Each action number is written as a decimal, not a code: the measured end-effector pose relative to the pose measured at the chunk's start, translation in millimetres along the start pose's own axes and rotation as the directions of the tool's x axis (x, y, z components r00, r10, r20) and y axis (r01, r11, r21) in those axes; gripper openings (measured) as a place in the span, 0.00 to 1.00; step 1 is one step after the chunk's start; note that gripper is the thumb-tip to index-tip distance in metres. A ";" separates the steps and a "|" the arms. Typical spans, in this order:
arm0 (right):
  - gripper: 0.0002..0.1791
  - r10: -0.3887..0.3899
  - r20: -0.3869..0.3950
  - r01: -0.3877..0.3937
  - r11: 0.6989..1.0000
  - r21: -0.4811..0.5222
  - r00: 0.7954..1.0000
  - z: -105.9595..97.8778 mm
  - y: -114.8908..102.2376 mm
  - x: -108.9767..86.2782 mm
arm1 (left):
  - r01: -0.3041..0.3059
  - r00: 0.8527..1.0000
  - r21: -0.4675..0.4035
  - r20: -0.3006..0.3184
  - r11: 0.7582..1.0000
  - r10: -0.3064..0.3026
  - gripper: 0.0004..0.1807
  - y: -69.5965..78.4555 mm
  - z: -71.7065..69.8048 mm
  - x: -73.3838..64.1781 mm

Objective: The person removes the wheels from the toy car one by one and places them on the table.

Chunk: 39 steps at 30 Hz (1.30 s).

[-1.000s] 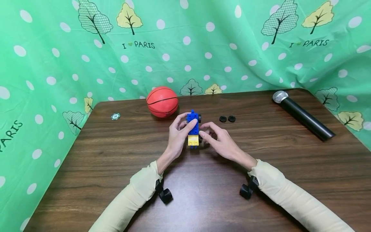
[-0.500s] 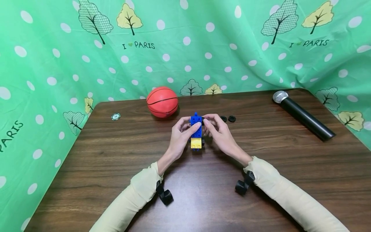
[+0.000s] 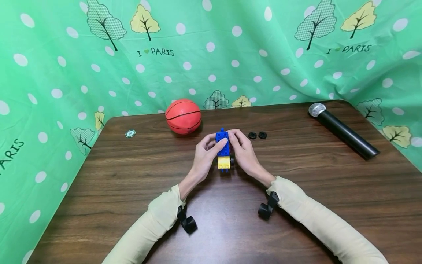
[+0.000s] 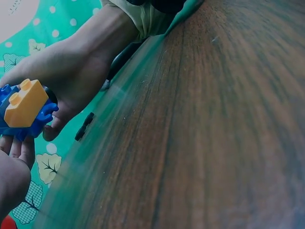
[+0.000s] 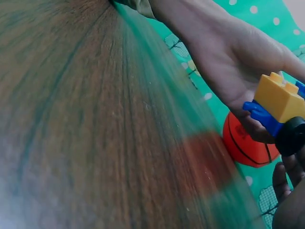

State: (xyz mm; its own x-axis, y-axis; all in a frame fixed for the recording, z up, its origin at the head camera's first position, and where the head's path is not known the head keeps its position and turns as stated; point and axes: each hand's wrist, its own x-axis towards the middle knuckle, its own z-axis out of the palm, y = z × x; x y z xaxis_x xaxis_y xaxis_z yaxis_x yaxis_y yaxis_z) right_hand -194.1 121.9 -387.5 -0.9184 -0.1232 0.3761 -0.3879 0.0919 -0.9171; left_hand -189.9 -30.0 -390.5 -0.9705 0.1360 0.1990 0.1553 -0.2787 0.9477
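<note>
Green dotted curtain point(image 3: 197, 40) around far side of brown bench point(image 3: 132, 205). Far left on bench: chip point(image 3: 130, 134), flat. Next, red ball point(image 3: 183, 116) near back edge, well apart from chip. Then left hand point(image 3: 205, 156), fingers curled round left side of toy point(image 3: 225, 151), thumb on blue top. Toy at centre, between both hands, blue with yellow block point(image 3: 223, 162) at near end, black wheel point(image 3: 232, 161) just right of block. Then right hand point(image 3: 244, 154), fingers bent at far part of toy's right side, holding it there, exact contact partly hidden. Beyond right hand: two black rings point(image 3: 262, 135), flat, side by side. Far right: mic point(image 3: 347, 134), slanted, silver head toward back.
</note>
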 end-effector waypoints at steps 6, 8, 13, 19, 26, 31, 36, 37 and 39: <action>0.16 -0.032 -0.047 0.032 0.999 0.001 0.998 3.1 3.3 1.1 | 0.033 0.999 0.005 -0.010 0.999 -0.033 0.17 0.2 -0.7 1.1; 0.15 -0.063 -0.057 0.062 0.998 -0.021 0.996 2.5 4.6 1.3 | 0.037 0.999 0.008 -0.004 0.999 -0.037 0.17 0.4 -1.1 1.9; 0.12 -0.189 -0.071 0.175 0.970 -0.171 0.979 -2.1 7.1 2.9 | -0.009 1.000 0.062 0.005 0.998 0.009 0.18 1.7 -1.2 3.8; 0.13 -0.216 -0.059 0.196 0.950 -0.245 0.975 -3.6 8.4 5.7 | -0.039 0.999 0.085 -0.009 0.996 0.039 0.18 3.1 -1.7 3.8; 0.13 -0.169 -0.013 0.159 0.949 -0.273 0.986 -4.5 8.7 5.6 | -0.029 0.999 0.123 -0.033 0.992 0.033 0.18 4.8 -1.8 0.7; 0.12 -0.160 -0.007 0.153 0.951 -0.268 0.987 -6.3 9.2 6.4 | -0.010 0.999 0.147 -0.031 0.989 0.014 0.18 5.2 -2.2 -0.2; 0.11 -0.158 -0.013 0.149 0.954 -0.260 0.987 -8.5 10.4 6.5 | 0.005 1.000 0.173 -0.009 0.985 -0.003 0.20 5.3 -3.4 -0.8; 0.10 -0.162 -0.010 0.154 0.953 -0.260 0.987 -9.2 10.4 6.2 | 0.008 1.000 0.177 -0.003 0.984 -0.008 0.20 5.4 -3.6 -0.8; 0.09 -0.170 -0.003 0.164 0.951 -0.261 0.985 -10.7 9.9 5.3 | 0.014 1.000 0.185 0.007 0.983 -0.015 0.20 5.2 -4.0 -0.6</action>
State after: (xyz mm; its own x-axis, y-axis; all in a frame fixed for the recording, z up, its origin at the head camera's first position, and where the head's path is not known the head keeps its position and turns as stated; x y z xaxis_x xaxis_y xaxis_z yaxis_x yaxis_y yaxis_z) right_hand -203.7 132.7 -393.2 -0.8392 -0.1342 0.5270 -0.5397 0.3251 -0.7765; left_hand -189.3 -35.3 -386.7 -0.9714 0.1468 0.1864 0.1736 -0.0957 0.9802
